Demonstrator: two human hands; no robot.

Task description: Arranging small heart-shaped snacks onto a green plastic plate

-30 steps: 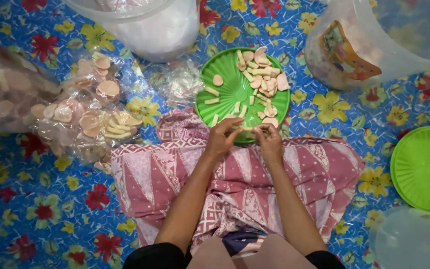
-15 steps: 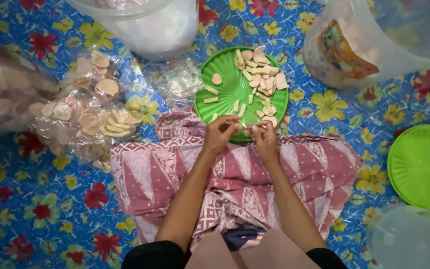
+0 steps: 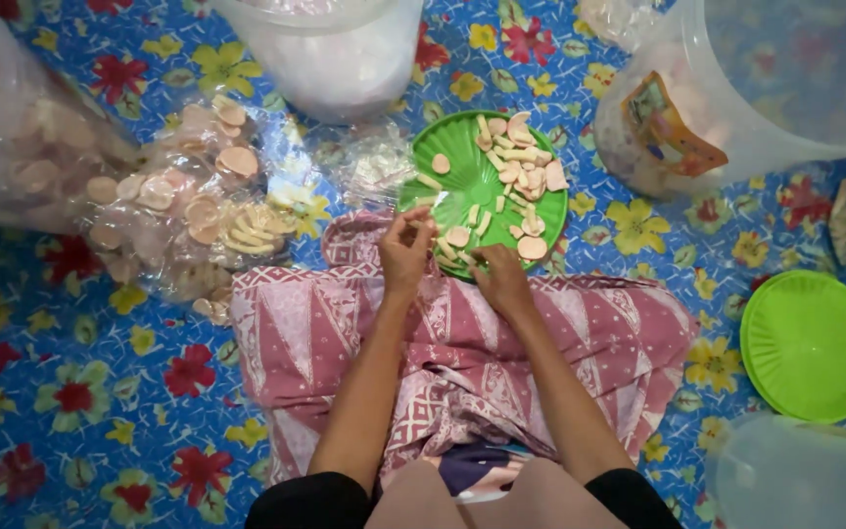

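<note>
A green plate [image 3: 462, 176] lies on the floor mat in front of me, strewn with several pale crackers [image 3: 519, 176], round ones and thin sticks. My left hand [image 3: 405, 251] hovers at the plate's near left rim with its fingers pinched around a small pale piece. My right hand [image 3: 499, 276] rests at the near rim, fingertips on the crackers there. A pink patterned cloth [image 3: 315, 333] covers my lap under both forearms.
Clear plastic bags of crackers [image 3: 178, 211] lie to the left. A white bucket [image 3: 330, 49] stands at the back and a large translucent tub [image 3: 756, 88] at the right. A light green lid [image 3: 811, 345] lies on the right, above a clear container [image 3: 805, 475].
The view has shifted slightly. Both hands stay at the plate's near rim, with the left fingers now pinched on a small piece.
</note>
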